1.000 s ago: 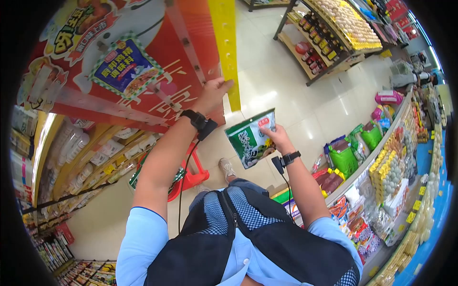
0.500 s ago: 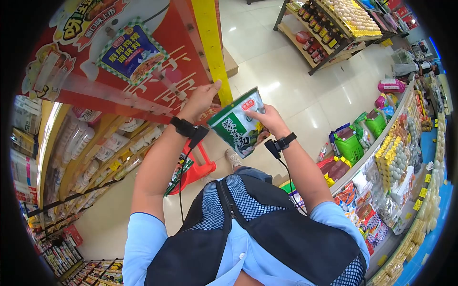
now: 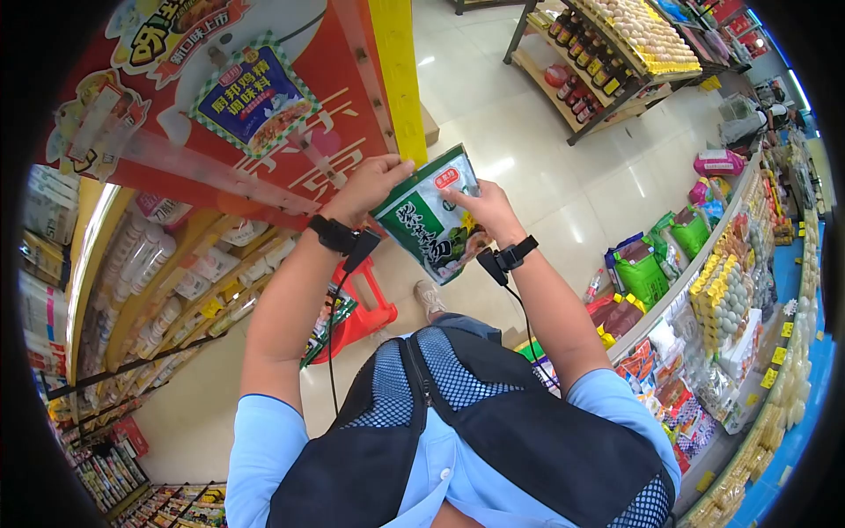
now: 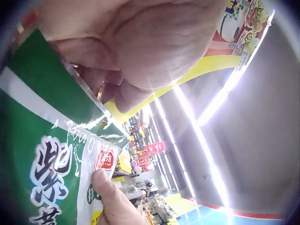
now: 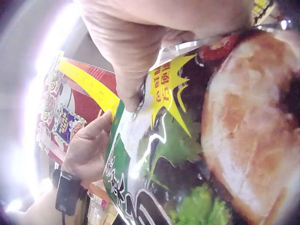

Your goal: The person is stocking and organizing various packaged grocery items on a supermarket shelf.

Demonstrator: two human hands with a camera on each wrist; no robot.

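holding green packet (image 3: 422, 231) up before the red display panel (image 3: 290, 141), pinched at its top corner by left hand (image 3: 370, 187), at its right edge by right hand (image 3: 486, 211); clear of every shelf, not yet set down.

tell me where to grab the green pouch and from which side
Pinch the green pouch at its flat upper edge, near the corners, coming in from either side. It is a thin, flat bag held tilted, printed face toward the person; the left hand and right hand pinch it there now, which likely keeps it from folding.
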